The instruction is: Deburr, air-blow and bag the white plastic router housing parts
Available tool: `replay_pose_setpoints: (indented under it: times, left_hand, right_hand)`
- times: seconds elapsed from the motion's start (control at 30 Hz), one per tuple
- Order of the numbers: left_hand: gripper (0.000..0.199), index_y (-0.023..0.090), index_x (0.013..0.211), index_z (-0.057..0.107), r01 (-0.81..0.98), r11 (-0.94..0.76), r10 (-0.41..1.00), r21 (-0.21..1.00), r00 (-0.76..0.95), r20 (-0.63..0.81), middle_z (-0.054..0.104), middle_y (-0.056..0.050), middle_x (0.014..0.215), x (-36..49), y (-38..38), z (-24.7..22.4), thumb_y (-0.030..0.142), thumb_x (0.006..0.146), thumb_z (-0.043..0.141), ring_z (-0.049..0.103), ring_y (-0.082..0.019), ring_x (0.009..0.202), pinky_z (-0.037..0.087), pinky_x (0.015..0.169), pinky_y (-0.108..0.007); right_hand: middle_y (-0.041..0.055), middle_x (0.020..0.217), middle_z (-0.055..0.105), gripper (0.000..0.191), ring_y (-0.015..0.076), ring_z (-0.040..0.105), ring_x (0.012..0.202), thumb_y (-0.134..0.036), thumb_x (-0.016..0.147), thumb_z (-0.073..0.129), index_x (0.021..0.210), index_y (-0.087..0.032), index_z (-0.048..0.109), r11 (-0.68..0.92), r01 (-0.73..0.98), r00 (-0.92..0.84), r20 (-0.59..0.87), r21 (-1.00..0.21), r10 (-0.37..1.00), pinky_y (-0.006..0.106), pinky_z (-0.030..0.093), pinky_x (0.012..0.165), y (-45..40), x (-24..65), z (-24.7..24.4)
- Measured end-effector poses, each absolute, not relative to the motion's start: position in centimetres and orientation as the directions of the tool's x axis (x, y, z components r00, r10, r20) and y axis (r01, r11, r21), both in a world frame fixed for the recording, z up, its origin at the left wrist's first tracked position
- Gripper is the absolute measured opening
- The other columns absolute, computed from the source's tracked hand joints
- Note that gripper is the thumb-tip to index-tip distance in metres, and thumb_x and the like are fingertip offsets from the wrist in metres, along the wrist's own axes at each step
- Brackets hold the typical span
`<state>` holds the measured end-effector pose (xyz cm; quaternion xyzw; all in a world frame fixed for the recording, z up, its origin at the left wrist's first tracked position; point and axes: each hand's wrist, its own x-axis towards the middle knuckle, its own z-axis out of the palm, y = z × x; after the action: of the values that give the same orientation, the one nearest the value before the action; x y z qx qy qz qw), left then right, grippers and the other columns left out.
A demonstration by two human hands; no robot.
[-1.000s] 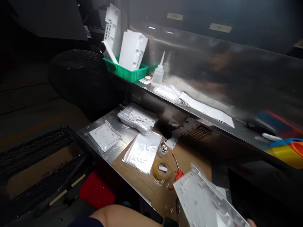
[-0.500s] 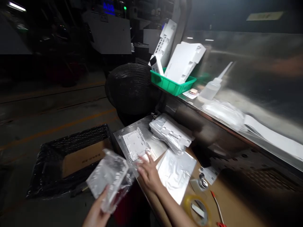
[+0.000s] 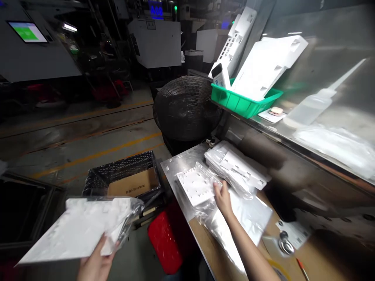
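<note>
The bagged stack (image 3: 234, 162) lies close against the far right side of the white panel (image 3: 195, 185) on the metal table (image 3: 178, 160), crowding it there. Clear plastic bags (image 3: 254, 218) spread just to the near right, under the right forearm. A pump bottle (image 3: 284, 244) stands farther right; a round black mesh guard (image 3: 187, 109) rises beyond the table's far end, and a red stool (image 3: 165, 242) sits below its left edge.

On the shelf, the green tray (image 3: 249, 107) holds white housings (image 3: 265, 66) leaning upright. Left on the floor, the black crate (image 3: 125, 166) contains brown cardboard (image 3: 133, 183).

The left hand (image 3: 98, 257) pinches a plastic-wrapped panel (image 3: 79, 230), thumb on top, over the floor at near left. The right hand (image 3: 223, 199) touches the table panel's right edge, fingers bent; whether they grip it I cannot tell.
</note>
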<state>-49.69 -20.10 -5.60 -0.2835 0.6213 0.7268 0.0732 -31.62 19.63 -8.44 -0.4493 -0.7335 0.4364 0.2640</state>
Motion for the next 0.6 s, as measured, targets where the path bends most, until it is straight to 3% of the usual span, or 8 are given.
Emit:
replay_pose_setpoints:
  times: [0.07,0.2,0.33,0.47,0.6]
  left_hand:
    - [0.021,0.022,0.090,0.072,-0.479,-0.224,-0.156,0.849,-0.842,-0.517,0.076,0.000,0.098,-49.6,-16.5,-5.8,0.006,0.076,0.072,0.071,-0.020,0.085,0.064,0.057,-0.025]
    - [0.036,0.021,0.106,0.074,-0.532,-0.147,0.153,0.834,-0.845,-0.513,0.076,-0.003,0.104,-49.8,-9.2,-7.1,0.001,0.076,0.073,0.072,-0.019,0.084,0.062,0.060,-0.025]
    - [0.037,0.017,0.111,0.071,-0.576,-0.025,0.416,0.817,-0.749,-0.515,0.076,-0.005,0.096,-50.0,-1.3,-8.9,-0.004,0.081,0.068,0.071,-0.016,0.080,0.059,0.064,-0.023]
    - [0.029,0.015,0.115,0.067,-0.572,0.115,0.517,0.812,-0.663,-0.541,0.071,-0.004,0.098,-49.5,5.5,-10.6,0.005,0.088,0.067,0.067,-0.013,0.073,0.057,0.060,-0.024]
    - [0.028,0.016,0.120,0.063,-0.545,0.256,0.470,0.798,-0.652,-0.595,0.067,-0.007,0.112,-48.2,8.4,-12.0,0.026,0.094,0.066,0.067,-0.017,0.086,0.060,0.070,-0.033]
  right_hand:
    - [-0.0081,0.062,0.043,0.039,0.0130,0.043,0.053,-0.060,0.096,0.047,0.098,-0.022,0.052,0.227,0.356,-0.378,0.083,-0.907,0.922,0.027,0.037,0.054,18.5,-27.4,-5.8]
    - [-0.0041,0.076,0.051,0.039,0.0129,0.049,0.063,-0.061,0.091,0.054,0.095,-0.022,0.050,0.290,0.266,-0.067,0.283,-0.919,0.957,0.027,0.038,0.061,14.9,-18.6,-0.1]
    - [-0.0056,0.072,0.049,0.034,0.0108,0.043,0.060,-0.053,0.087,0.066,0.087,-0.021,0.053,0.363,0.273,0.279,0.435,-0.891,0.856,0.027,0.034,0.060,11.1,-11.9,4.2]
    - [-0.0053,0.070,0.049,0.038,0.0106,0.041,0.058,-0.057,0.084,0.069,0.085,-0.021,0.056,0.376,0.346,0.450,0.504,-0.859,0.737,0.028,0.031,0.057,8.0,-7.2,6.5]
    - [-0.0049,0.071,0.048,0.038,0.0112,0.041,0.059,-0.057,0.085,0.068,0.085,-0.021,0.056,0.350,0.392,0.524,0.519,-0.851,0.675,0.027,0.032,0.057,5.4,-4.2,7.9]
